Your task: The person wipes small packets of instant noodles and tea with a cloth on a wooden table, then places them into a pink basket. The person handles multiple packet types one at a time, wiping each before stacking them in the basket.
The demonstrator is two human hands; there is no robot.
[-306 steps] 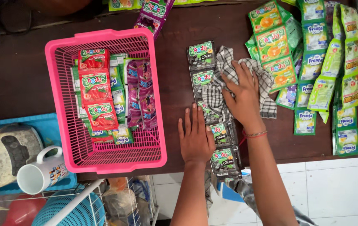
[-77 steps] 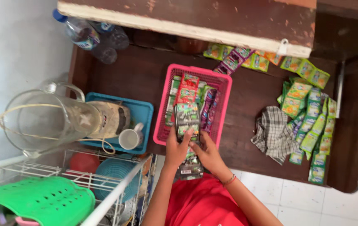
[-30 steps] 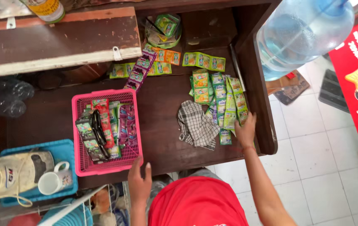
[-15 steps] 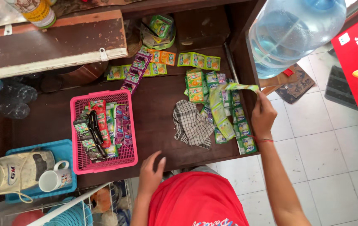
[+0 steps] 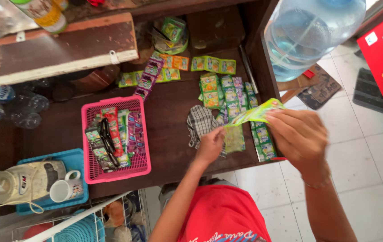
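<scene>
Both my hands are pinched on a green sachet strip [image 5: 255, 114], right hand [image 5: 296, 136] high, left hand [image 5: 210, 145] low, above the bench [image 5: 169, 121]. Yank unevenly and it probably tears at a seam.

Person seen from above, red short-sleeved shirt with pale lettering across the front, both forearms bare, left hand [image 5: 210, 145] without rings or band, right hand [image 5: 296, 134] larger in view, thin red bracelet [image 5: 318, 184] circled its wrist
</scene>
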